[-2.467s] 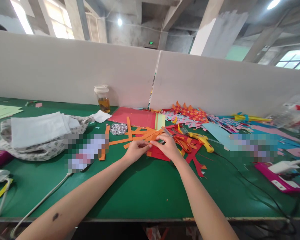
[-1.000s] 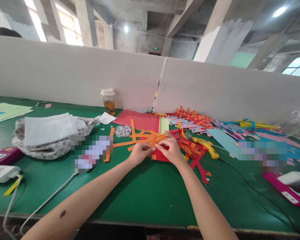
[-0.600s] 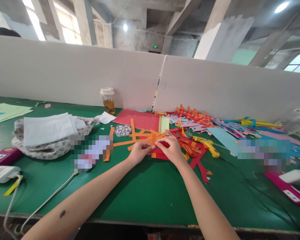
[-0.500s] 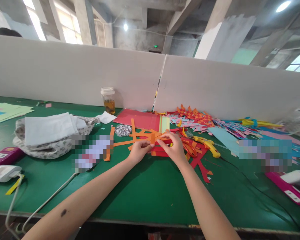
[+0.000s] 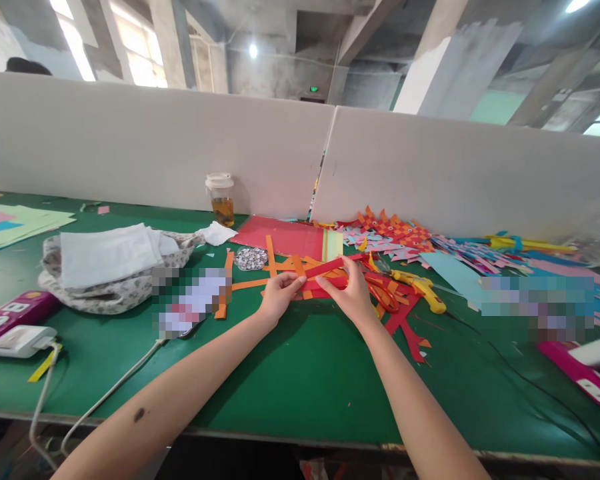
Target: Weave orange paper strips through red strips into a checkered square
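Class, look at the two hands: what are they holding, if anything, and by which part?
A red paper strip: the left hand pinches its left end, the right hand its right end.

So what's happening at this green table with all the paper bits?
A person is working with cut paper. Both hands, left hand and right hand, pinch a red paper strip lifted just above a pile of orange strips and red pieces. Orange-handled scissors and a yellow glue gun lie just right of the hands, with finished woven paper pieces behind.
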The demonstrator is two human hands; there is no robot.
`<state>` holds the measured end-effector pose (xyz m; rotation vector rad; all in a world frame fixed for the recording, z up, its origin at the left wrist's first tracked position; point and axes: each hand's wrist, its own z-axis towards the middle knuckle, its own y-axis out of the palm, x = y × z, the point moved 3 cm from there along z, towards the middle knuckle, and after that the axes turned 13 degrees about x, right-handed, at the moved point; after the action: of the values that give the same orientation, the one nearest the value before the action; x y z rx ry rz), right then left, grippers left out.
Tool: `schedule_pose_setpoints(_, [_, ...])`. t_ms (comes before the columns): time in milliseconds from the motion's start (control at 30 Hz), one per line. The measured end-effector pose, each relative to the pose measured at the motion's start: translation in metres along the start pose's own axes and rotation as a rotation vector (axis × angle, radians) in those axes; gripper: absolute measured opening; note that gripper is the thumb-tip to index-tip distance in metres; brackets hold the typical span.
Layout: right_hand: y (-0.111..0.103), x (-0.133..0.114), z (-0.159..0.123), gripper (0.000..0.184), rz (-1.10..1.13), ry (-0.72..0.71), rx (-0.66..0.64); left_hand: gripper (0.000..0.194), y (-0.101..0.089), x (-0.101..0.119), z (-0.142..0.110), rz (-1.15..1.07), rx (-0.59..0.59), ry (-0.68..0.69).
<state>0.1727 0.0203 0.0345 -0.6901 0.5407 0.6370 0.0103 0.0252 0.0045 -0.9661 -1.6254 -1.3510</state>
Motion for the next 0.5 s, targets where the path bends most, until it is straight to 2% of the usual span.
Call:
schedule_pose_setpoints(100, [-0.006, -0.006, 0.001, 0.062, 0.010, -0.112, 0.146, 0.034, -0.002, 0.000, 0.002, -0.018, 0.055, 0.017])
schedule_pose_setpoints(200, [-0.007, -0.005, 0.003, 0.059, 0.055, -0.085, 0.221, 0.035, -0.007, 0.002, 0.005, -0.077, 0.136, 0.062])
schedule_pose_setpoints(333, [0.001, 0.003, 0.002, 0.050, 0.045, 0.003, 0.088, 0.034, -0.013, 0.007, 0.007, -0.187, 0.230, 0.102])
schedule_pose_setpoints(433, [0.006, -0.001, -0.001, 0.039, -0.013, -0.076, -0.011, 0.033, -0.013, 0.008, 0.008, -0.228, 0.231, 0.076])
schedule_pose_setpoints(500, [0.004, -0.008, -0.004, 0.039, -0.033, -0.169, 0.027, 0.033, -0.013, 0.007, 0.008, -0.238, 0.231, 0.060])
